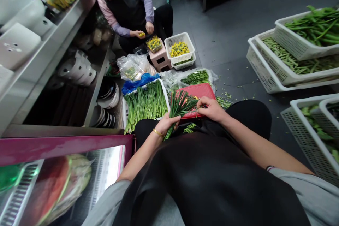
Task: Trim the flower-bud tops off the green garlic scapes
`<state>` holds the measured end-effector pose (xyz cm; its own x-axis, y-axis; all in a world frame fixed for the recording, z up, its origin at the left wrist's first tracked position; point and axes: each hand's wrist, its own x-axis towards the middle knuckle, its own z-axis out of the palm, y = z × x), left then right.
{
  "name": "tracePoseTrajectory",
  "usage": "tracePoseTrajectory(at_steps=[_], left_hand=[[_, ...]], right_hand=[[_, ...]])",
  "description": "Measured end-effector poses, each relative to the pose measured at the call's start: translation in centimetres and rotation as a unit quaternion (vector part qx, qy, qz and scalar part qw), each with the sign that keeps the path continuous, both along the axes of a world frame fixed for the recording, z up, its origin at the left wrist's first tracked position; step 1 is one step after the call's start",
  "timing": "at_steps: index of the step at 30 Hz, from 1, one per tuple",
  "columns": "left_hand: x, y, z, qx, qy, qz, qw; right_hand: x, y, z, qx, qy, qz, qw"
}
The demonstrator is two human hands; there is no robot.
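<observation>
A loose bunch of slender green stems (182, 105) sits clasped in the left hand (168, 123), tilted beside the left edge of the red plastic slab (208, 91): paler lower ends gathered below it, darker upper ends fanned out towards it.

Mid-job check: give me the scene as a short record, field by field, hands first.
Left hand: closed around a bunch of green stems
Right hand: fingers drawn together at the bunch's tips; exact grip unclear
Beyond the hands: red plastic surface
Left of bunch: white basket of green stems
Co-worker: seated, yellow flowers in one hand
Far right: stacked white baskets of green vegetables
</observation>
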<state>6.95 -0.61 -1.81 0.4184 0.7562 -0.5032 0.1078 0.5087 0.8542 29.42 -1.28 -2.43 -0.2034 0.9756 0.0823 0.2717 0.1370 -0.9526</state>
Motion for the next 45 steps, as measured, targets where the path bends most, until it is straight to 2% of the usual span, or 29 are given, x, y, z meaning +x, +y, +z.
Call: tracePoseTrajectory(at_steps=[1,3,4,5,7,9,11,13,15,17,19,21,22,24,27,30,36,38,40,41,43,45], left_hand=[[0.0,0.0,0.0,0.002,0.001,0.003,1.000],[0.0,-0.2,0.0,0.004,0.005,-0.005,1.000],[0.1,-0.3,-0.1,0.003,0.010,-0.015,1.000],[0.2,-0.4,-0.1,0.002,0.014,-0.024,1.000],[0.3,-0.5,-0.1,0.003,0.020,-0.036,0.999],[0.3,-0.5,-0.2,0.005,0.019,-0.039,0.999],[0.2,-0.5,-0.2,0.003,0.011,-0.046,0.999],[0.1,-0.4,-0.2,0.003,0.004,-0.054,0.999],[-0.1,-0.4,-0.2,-0.004,0.002,-0.047,0.999],[-0.2,-0.4,-0.3,-0.019,0.000,-0.025,1.000],[-0.4,-0.3,-0.3,-0.032,-0.004,-0.017,0.999],[-0.5,-0.3,-0.4,-0.033,-0.013,-0.029,0.999],[-0.5,-0.2,-0.4,-0.030,-0.017,-0.040,0.999],[-0.4,-0.1,-0.5,-0.022,-0.024,-0.059,0.998],[-0.3,-0.1,-0.3,-0.022,-0.019,-0.071,0.997],[-0.3,-0.1,-0.2,-0.031,-0.011,-0.063,0.997],[-0.5,-0.2,0.1,0.003,0.023,-0.058,0.998],[-0.3,-0.3,0.2,0.029,0.045,-0.065,0.996],[0.0,-0.3,0.3,0.054,0.060,-0.077,0.994],[0.1,-0.4,0.4,0.067,0.065,-0.081,0.992],[0.2,-0.5,0.3,0.086,0.070,-0.085,0.990],[0.2,-0.6,0.2,0.094,0.074,-0.083,0.989]], right_hand=[[0.2,-0.1,0.3,0.006,-0.059,0.061,0.996],[0.6,-0.2,0.9,0.014,-0.165,0.178,0.970],[0.8,-0.2,1.2,0.019,-0.210,0.203,0.956],[1.0,-0.2,1.5,0.029,-0.248,0.193,0.949],[1.2,-0.2,2.1,0.056,-0.279,0.099,0.954],[0.8,-0.2,2.6,0.040,-0.192,0.023,0.980],[0.0,-0.4,2.9,-0.027,-0.003,0.032,0.999],[-0.9,-0.5,2.7,-0.093,0.185,0.036,0.978],[-1.0,-0.3,2.1,-0.105,0.301,-0.050,0.947],[0.1,0.3,1.4,-0.076,0.324,-0.141,0.932],[1.9,1.0,1.1,-0.025,0.241,-0.139,0.960],[3.4,1.7,1.3,0.043,0.088,-0.094,0.991],[3.7,2.1,1.5,0.077,0.017,-0.077,0.994],[3.3,2.8,1.8,0.128,-0.073,-0.047,0.988],[1.5,3.9,1.6,0.147,-0.125,0.034,0.981],[0.6,4.6,0.7,0.161,-0.175,0.063,0.969],[2.4,3.1,-0.1,0.173,-0.237,0.128,0.947],[2.2,2.4,-0.1,0.143,-0.192,0.100,0.966],[1.1,2.0,-0.5,0.069,-0.069,0.039,0.995],[0.4,1.9,-0.8,0.022,0.012,-0.004,1.000],[-0.5,2.2,-1.5,-0.050,0.166,-0.103,0.979],[-0.2,2.7,-1.8,-0.044,0.251,-0.177,0.951]])
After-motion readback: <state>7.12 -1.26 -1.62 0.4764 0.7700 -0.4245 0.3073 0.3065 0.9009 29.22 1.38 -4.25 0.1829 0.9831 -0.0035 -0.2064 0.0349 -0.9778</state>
